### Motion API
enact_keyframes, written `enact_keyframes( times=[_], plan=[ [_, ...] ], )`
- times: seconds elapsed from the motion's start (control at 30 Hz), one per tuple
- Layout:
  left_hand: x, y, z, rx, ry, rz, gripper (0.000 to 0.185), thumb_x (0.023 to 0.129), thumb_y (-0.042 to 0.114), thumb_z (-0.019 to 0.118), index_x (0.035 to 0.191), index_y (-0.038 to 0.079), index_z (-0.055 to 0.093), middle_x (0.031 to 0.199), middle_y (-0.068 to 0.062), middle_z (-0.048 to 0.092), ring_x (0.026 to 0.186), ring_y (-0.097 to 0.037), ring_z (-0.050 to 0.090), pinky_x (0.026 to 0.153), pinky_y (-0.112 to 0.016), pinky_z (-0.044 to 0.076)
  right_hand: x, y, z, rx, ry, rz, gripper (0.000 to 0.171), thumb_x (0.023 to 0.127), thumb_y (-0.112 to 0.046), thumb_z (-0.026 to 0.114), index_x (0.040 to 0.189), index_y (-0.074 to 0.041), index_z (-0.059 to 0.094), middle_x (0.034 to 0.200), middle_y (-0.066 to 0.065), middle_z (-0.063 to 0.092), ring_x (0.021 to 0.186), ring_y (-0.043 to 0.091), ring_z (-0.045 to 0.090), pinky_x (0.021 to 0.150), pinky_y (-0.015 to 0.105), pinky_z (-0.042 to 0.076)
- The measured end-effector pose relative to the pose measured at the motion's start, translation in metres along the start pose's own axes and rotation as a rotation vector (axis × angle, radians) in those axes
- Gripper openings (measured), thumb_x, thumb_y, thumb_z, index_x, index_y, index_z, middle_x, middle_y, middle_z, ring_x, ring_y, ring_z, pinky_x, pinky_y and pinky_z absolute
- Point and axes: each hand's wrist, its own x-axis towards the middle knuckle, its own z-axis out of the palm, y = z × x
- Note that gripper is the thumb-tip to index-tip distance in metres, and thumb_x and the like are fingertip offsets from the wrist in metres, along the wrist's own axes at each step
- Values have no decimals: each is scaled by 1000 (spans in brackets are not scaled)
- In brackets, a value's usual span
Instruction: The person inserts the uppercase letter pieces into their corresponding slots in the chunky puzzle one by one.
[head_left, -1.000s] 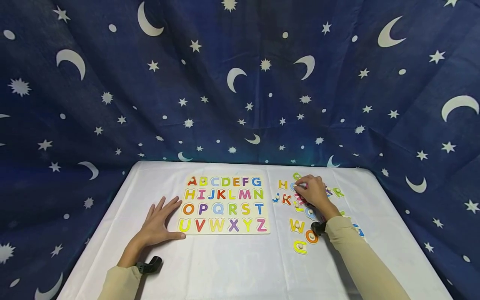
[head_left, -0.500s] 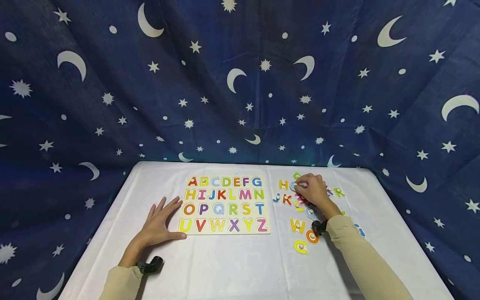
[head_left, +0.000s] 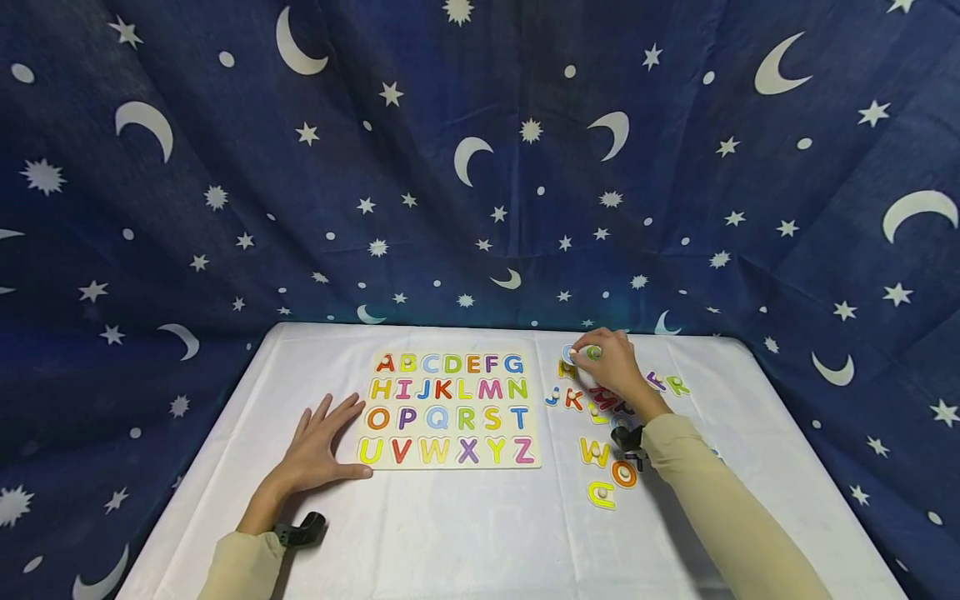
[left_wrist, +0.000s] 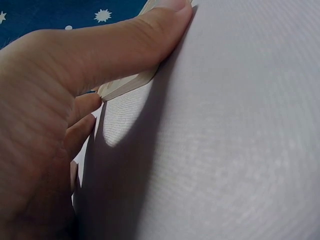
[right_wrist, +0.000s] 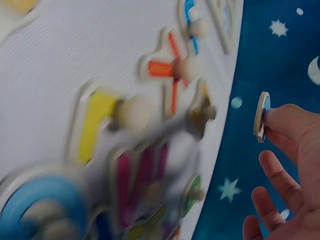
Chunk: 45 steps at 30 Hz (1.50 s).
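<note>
In the head view, a wooden alphabet puzzle board (head_left: 480, 432) lies left of centre, with knobbed A (head_left: 385, 362) and B (head_left: 408, 362) pieces in its top row. My left hand (head_left: 318, 450) is spread at the board's left side, thumb at the lower corner and fingertips along the edge. The left wrist view has the thumb (left_wrist: 135, 45) against that corner. My right hand (head_left: 615, 367) pinches a light blue letter puzzle piece (right_wrist: 260, 117) between thumb and forefinger, raised above the table. In the head view the piece overlaps the yellow H piece (head_left: 566, 371).
Knobbed letter pieces lie scattered right of the board, among them a red K (head_left: 573, 399), a yellow W (head_left: 595, 452), an orange O (head_left: 623, 474) and a yellow U (head_left: 601, 494). Some sit under the right forearm. A starry curtain (head_left: 420, 208) hangs behind the white table (head_left: 450, 542).
My right hand has lifted the light blue letter piece from among the loose pieces and moved left and slightly away, over the H. The left hand and board have stayed put.
</note>
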Motion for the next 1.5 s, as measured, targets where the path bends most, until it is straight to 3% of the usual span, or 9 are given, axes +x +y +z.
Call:
enact_keyframes(
  times=[0.37, 0.67, 1.07, 1.5],
  plan=[
    [1, 1, 0, -2, 1, -7, 115, 60, 58, 93, 154, 9, 46, 163, -16, 36, 153, -49, 11, 121, -69, 0, 28, -44, 26, 61, -38, -43, 12, 89, -20, 80, 96, -11, 81, 122, 15, 69, 112, 38, 49, 104, 63, 33],
    [4, 1, -1, -4, -3, -8, 115, 60, 58, 93, 154, 10, 46, 164, -16, 35, 154, -49, 10, 121, -69, -1, 44, -83, 59, 75, -70, -79, 13, 90, -23, 80, 96, -12, 82, 121, 12, 69, 112, 35, 49, 99, 57, 38],
    [4, -1, -2, -1, 0, 0, 114, 60, 58, 92, 153, 10, 47, 163, -16, 36, 153, -50, 11, 121, -70, 0, 57, -134, 112, 56, -153, -62, 13, 91, -29, 80, 98, -17, 82, 124, 5, 68, 118, 27, 47, 105, 50, 37],
    [0, -2, 1, 0, 6, 0, 114, 60, 60, 92, 153, 10, 47, 163, -15, 36, 153, -49, 11, 121, -69, 1, 59, -159, 160, 2, -194, -72, 12, 92, -32, 79, 97, -21, 82, 123, 2, 68, 115, 25, 49, 96, 44, 41]
  ],
)
